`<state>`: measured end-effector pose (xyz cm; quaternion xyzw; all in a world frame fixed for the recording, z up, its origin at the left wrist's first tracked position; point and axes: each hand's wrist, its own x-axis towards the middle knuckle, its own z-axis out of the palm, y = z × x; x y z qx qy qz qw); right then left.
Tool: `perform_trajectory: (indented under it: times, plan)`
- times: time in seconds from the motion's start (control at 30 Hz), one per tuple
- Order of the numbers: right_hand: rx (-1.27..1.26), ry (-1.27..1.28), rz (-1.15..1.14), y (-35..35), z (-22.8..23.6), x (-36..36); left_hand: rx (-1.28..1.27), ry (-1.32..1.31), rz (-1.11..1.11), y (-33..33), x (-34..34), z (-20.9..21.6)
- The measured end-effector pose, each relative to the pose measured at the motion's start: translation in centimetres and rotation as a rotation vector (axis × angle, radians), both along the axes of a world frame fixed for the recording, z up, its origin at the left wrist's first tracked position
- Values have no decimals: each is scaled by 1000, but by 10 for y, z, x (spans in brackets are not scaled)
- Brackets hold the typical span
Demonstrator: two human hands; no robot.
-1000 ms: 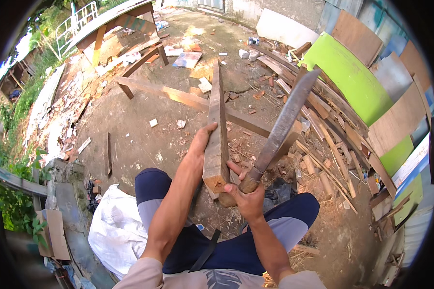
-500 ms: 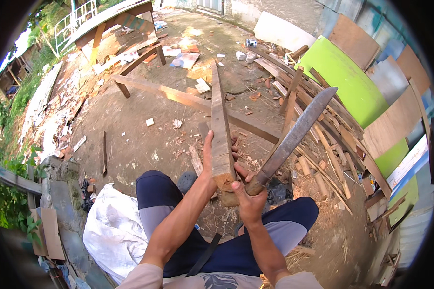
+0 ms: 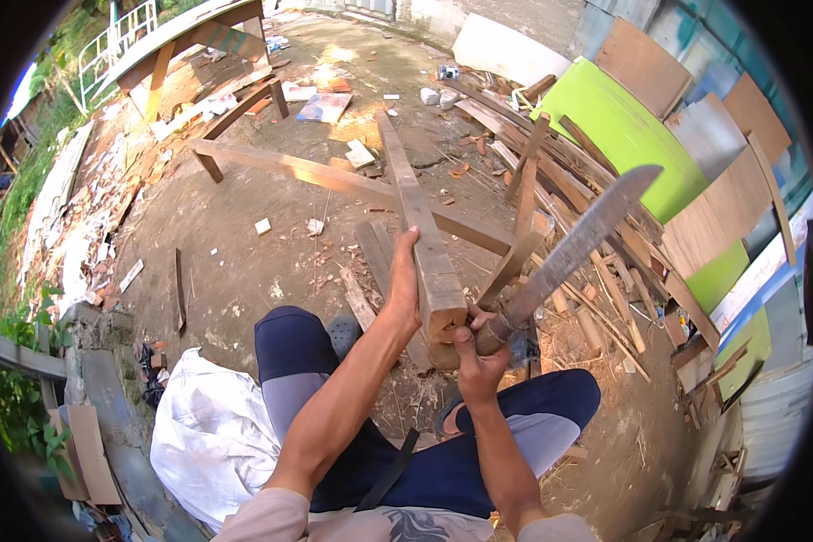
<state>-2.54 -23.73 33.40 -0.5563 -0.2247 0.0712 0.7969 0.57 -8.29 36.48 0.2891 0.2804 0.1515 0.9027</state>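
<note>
A long squared wooden beam (image 3: 423,230) slants away from me, its near end facing my lap. My left hand (image 3: 405,294) is closed around the beam's left side, a little before that end; most of its fingers are hidden beneath the wood. In my right hand (image 3: 481,363) is the handle of a machete (image 3: 587,244), whose broad, worn blade points up and to the right. The right thumb and fingertips lie against the beam's near end. Under the beam's far part a wooden rail (image 3: 303,172) crosses the yard.
Loose boards and sticks (image 3: 560,194) are heaped on the right, beside a lime-green panel (image 3: 623,135) and leaning plywood (image 3: 718,212). A white sack (image 3: 212,429) lies by my left knee, next to a low concrete wall (image 3: 108,379). A table-like wooden structure (image 3: 185,45) stands far left.
The beam's near end has swung to the right and a little up, both hands moving with it. The machete has shifted right. Background things appear slightly farther left.
</note>
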Motion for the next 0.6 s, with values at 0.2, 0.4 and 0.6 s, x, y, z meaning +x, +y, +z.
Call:
perform_trajectory:
  times: [0.2,0.4,0.6]
  plan:
    - [-151,44,-14,-3,15,-2,31,-74,-91,13,-1,-1]
    - [-334,-23,-144,-39,-16,-52,29,-42,-73,8,6,-9]
    - [-480,-110,-118,-37,-23,-78,-5,-71,-77,-2,9,6]
